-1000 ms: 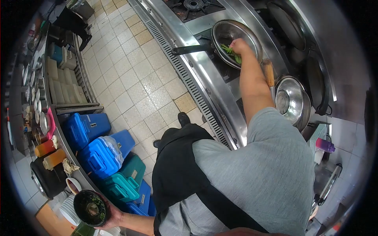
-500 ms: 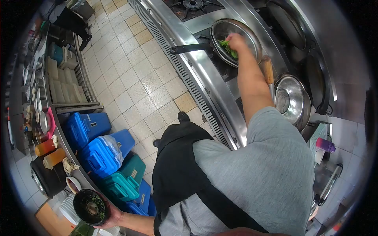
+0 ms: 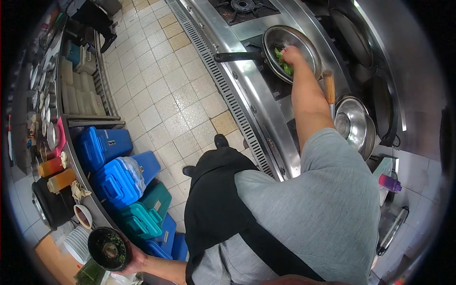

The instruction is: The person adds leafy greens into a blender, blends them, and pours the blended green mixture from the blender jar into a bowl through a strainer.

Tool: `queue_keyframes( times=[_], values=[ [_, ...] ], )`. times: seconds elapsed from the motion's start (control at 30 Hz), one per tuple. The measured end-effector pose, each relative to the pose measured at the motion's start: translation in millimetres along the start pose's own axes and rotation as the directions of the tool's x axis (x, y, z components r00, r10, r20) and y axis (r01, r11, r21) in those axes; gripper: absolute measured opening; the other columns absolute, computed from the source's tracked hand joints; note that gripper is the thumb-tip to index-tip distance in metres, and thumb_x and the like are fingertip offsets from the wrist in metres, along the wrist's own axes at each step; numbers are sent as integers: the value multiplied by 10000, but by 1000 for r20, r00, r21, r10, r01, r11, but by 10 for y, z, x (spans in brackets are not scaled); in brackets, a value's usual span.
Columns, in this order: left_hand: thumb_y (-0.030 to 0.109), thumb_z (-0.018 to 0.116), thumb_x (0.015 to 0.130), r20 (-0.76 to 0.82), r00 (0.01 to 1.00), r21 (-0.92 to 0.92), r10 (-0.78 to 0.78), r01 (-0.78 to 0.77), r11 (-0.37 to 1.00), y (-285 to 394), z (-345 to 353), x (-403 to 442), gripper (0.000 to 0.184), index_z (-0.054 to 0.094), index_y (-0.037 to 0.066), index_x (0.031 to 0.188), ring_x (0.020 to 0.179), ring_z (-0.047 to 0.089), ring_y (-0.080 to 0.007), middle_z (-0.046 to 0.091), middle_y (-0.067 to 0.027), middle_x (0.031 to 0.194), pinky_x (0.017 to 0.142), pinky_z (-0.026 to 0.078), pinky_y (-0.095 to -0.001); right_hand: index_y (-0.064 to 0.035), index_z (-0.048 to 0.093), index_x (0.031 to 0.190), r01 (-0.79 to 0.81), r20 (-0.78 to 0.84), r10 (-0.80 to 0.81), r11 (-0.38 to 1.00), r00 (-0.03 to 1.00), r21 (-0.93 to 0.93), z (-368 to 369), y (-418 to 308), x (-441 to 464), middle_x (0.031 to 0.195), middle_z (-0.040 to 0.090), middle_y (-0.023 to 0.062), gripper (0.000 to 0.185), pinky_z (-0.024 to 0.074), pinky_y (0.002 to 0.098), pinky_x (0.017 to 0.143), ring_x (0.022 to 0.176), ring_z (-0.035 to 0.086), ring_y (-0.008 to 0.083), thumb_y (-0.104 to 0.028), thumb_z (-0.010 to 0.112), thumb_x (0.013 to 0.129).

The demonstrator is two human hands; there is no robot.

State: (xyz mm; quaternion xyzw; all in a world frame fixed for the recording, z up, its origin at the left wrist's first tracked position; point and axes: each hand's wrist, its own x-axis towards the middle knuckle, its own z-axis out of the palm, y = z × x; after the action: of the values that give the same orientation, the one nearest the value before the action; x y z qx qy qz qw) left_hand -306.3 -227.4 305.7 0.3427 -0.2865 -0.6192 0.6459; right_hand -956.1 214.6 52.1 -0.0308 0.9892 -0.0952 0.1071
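My right hand (image 3: pixel 292 56) is closed on some green leafy vegetables (image 3: pixel 283 62) inside a round metal bowl (image 3: pixel 305 42). This bowl sits on the stove, and a pan with a long black handle (image 3: pixel 240 56) appears to be under it. Down at the lower left, my left hand (image 3: pixel 136 260) grips the side of a black bowl (image 3: pixel 96 258). Chopped green bits cling to the inside of that bowl, with a pale round patch at its middle. The fingers of my left hand are partly hidden beneath the bowl.
A wooden-handled tool (image 3: pixel 328 87) leans by a metal colander (image 3: pixel 350 119) right of the stove. Lidded blue bins (image 3: pixel 105 146) and a green bin (image 3: pixel 142 221) stand under the left counter. Stacked white plates (image 3: pixel 77 244) lie beside the black bowl. Another person's legs (image 3: pixel 95 21) show far left.
The view has shifted slightly, so the stove sits a little further right and lower. My right hand stays in the metal bowl with the greens; my left hand keeps hold of the black bowl.
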Motion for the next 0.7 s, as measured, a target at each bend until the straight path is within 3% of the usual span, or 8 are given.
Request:
queue_keyframes(
  times=[0.23,0.33,0.4,0.43,0.6,0.63,0.67,0.7],
  values=[
    [490,645,745,-66,997,54,35,-32,998,-3,64,-127,755,461,79,1350,1347,299,-440,392,-217,1422,1096,206,-646,-33,670,1029,48,-5,-49,992,999,-120,127,-54,148,1041,656,213,294,491,417,848,978,634,357,-234,636,818],
    [443,682,717,17,1000,-8,-5,5,1000,96,-215,-44,741,485,86,1335,1323,323,-452,391,-224,1414,1069,253,-650,12,664,1021,67,156,-49,992,986,-106,-235,-196,-192,1012,679,178,326,495,393,828,928,652,304,-206,668,780],
    [447,680,709,-3,1000,-16,11,-11,1000,134,-275,-62,753,481,88,1340,1325,322,-452,389,-225,1417,1068,258,-651,33,669,983,-156,21,169,842,985,516,-205,-23,-191,949,688,137,321,495,372,788,873,645,238,-171,690,737],
    [450,679,701,-16,1000,-18,24,-24,1000,154,-303,-62,765,477,89,1346,1328,322,-453,387,-225,1420,1067,263,-652,33,669,983,-147,17,161,844,987,517,-250,25,-186,949,688,137,321,495,372,788,873,645,238,-171,690,737],
    [486,643,739,54,998,-74,15,-11,997,340,-656,56,803,422,90,1402,1361,313,-408,358,-176,1471,1087,254,-643,-45,644,902,-43,10,80,431,997,902,-850,-346,-460,778,627,76,154,483,319,627,723,620,178,-129,655,773],
    [547,622,740,-70,995,-5,70,-71,997,356,-591,-4,829,423,77,1393,1341,338,-419,403,-195,1434,1080,278,-637,-51,617,934,21,-28,20,303,999,953,-1002,-591,-637,779,612,74,142,480,302,585,667,606,171,-118,615,809],
    [583,599,741,-34,998,-60,52,-54,997,419,-798,32,832,432,94,1392,1318,383,-400,415,-174,1431,1058,328,-615,-48,612,940,-17,71,-160,316,985,948,-1173,-696,-684,819,621,76,135,486,299,573,654,600,165,-105,608,817],
    [598,580,744,-22,999,-42,43,-44,998,492,-1028,125,817,449,105,1382,1291,426,-370,443,-145,1412,1036,368,-596,-36,603,1007,68,8,-277,262,961,963,-1175,-763,-609,864,625,76,193,495,292,602,697,605,159,-94,608,822]
  ],
)
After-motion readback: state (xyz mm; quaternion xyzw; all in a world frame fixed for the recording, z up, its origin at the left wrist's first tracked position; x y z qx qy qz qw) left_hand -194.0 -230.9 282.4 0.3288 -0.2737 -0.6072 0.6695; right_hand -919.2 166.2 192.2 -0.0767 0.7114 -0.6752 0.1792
